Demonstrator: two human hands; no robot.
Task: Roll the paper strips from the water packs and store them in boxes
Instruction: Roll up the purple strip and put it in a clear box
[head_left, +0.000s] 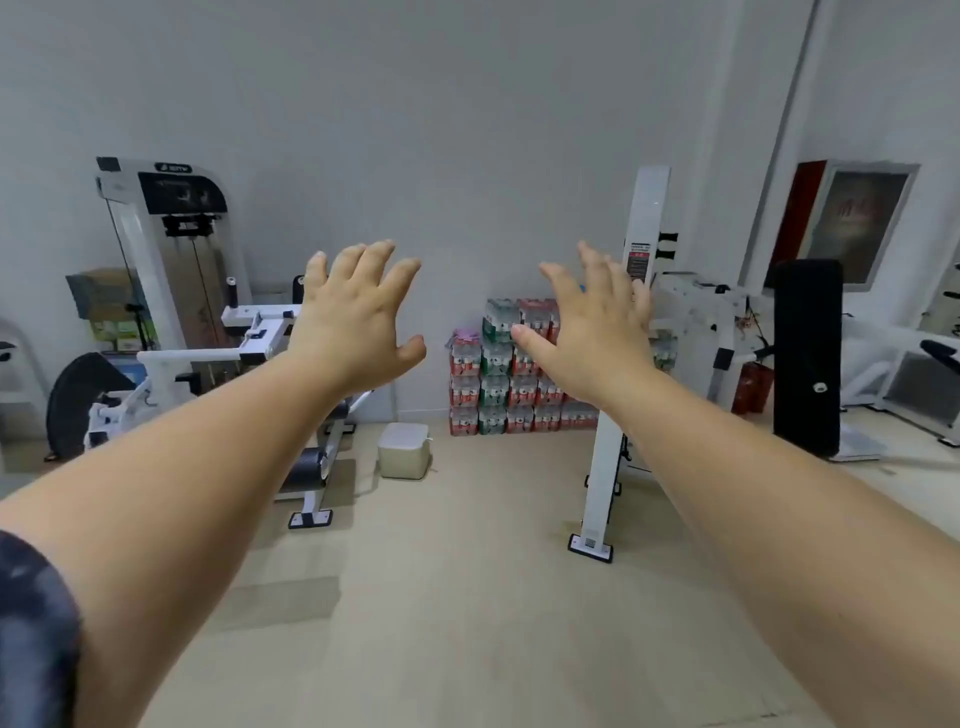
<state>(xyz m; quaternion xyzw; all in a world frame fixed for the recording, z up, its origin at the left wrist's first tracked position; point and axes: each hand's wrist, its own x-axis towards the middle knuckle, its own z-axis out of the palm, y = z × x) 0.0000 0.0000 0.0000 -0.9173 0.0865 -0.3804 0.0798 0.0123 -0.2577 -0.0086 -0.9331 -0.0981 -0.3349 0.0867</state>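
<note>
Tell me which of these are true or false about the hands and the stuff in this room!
1. The left hand and right hand are spread open and hold nothing. True.
2. The water packs are stacked on a table. False: they stand on the floor.
3. A small beige container sits on the floor, left of the water packs. True.
4. The tall black pad stands on the left side of the room. False: it stands on the right side.

Even, soft indoor light; faint floor shadows; slight overall blur; wide-angle bending at edges.
</note>
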